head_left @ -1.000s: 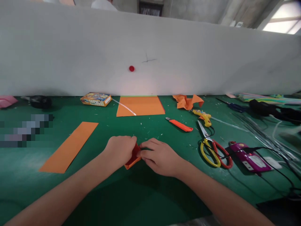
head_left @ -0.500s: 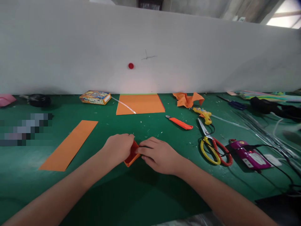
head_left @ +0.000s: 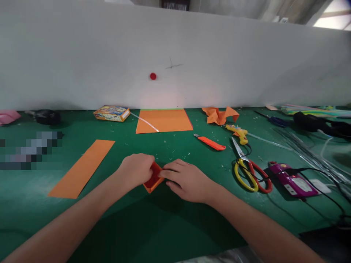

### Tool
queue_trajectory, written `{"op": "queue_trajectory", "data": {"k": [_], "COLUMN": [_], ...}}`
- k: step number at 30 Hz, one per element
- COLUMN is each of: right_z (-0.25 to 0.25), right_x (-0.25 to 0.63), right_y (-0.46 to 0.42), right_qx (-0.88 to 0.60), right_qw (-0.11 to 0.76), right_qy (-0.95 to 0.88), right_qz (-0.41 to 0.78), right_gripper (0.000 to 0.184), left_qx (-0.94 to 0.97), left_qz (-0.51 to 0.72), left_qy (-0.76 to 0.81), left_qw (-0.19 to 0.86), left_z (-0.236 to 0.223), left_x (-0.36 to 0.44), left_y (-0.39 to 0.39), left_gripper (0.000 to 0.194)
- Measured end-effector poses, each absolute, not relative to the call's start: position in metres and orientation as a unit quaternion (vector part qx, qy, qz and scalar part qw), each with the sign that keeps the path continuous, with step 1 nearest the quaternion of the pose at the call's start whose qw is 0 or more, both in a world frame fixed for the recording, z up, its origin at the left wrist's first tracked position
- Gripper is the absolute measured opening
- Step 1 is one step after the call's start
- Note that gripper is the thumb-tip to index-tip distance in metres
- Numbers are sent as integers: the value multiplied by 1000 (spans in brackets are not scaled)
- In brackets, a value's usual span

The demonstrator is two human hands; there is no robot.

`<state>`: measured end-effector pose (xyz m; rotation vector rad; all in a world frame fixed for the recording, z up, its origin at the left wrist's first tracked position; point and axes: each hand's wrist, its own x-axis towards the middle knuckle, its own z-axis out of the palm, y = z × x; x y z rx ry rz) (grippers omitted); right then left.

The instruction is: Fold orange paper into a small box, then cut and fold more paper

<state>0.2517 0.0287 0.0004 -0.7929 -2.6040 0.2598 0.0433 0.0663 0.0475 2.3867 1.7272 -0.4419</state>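
Between my hands, a small open-topped orange paper box [head_left: 152, 184] with a red inside stands tilted over the green table [head_left: 131, 226]. My left hand [head_left: 138, 168] is closed on the box's left wall, its fingertips partly hidden from me. On the other side my right hand [head_left: 186, 180] grips the right wall, with fingertips at the rim. A long orange paper strip [head_left: 82, 170] lies to the left of my left hand. Farther back lies a stack of orange paper sheets [head_left: 164, 121], with a thin clear strip across its left corner.
Right of my hands lie an orange box cutter [head_left: 211, 142], scissors [head_left: 245, 171] with yellow and red handles, a yellow glue gun [head_left: 238, 133] and a purple power strip [head_left: 293, 180] with cables. Crumpled orange paper [head_left: 221, 115] and a small printed box [head_left: 112, 113] sit near the white wall.
My left hand has shifted slightly up and left along the box, so more of its red inside shows. The right hand has hardly moved.
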Motion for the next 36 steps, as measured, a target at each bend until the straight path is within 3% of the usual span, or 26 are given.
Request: {"op": "queue_trajectory", "data": {"k": [24, 27, 32, 36], "right_z": [2, 2, -2, -5], "right_x": [253, 254, 254, 255], "right_y": [28, 28, 29, 31], "right_qx": [-294, -302, -367, -409], "right_qw": [164, 164, 184, 206], "right_qy": [-936, -933, -907, -885], "right_qz": [108, 110, 92, 87], "right_gripper": [40, 41, 31, 21], "left_qx": [808, 804, 791, 818], "left_qz": [-103, -109, -82, 16], "left_qy": [546, 527, 519, 510], "left_qw": [197, 253, 314, 267], "left_z": [41, 47, 75, 105], "left_x": [30, 23, 4, -1], "left_y": [77, 85, 90, 70], "left_gripper": [4, 17, 58, 49]}}
